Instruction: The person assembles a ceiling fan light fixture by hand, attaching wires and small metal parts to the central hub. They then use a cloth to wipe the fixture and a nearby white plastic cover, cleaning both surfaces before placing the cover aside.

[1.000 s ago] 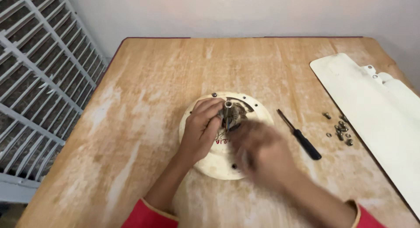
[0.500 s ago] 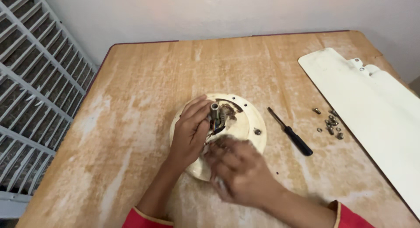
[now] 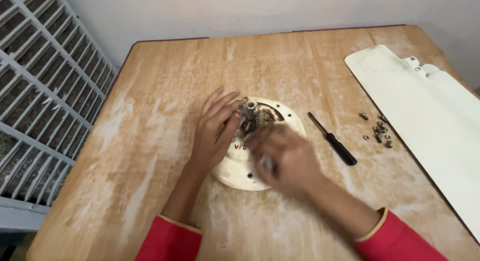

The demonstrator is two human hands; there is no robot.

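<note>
A round cream fan motor housing (image 3: pixel 239 168) lies on the wooden table (image 3: pixel 160 116), with a metal shaft (image 3: pixel 249 110) standing up from its middle. My left hand (image 3: pixel 215 131) rests flat on the housing's left side, fingers stretched toward the shaft. My right hand (image 3: pixel 282 158) is blurred by motion and covers the housing's right side just below the shaft. Whether its fingers hold anything cannot be made out.
A black-handled screwdriver (image 3: pixel 334 140) lies right of the housing. Several loose screws (image 3: pixel 379 131) sit beyond it, next to cream fan blades (image 3: pixel 425 121) along the table's right edge. A white metal grille (image 3: pixel 40 91) stands left of the table.
My right hand has moved up over the housing toward the shaft. My left hand has stayed on the housing's left side. The camera has shifted slightly.
</note>
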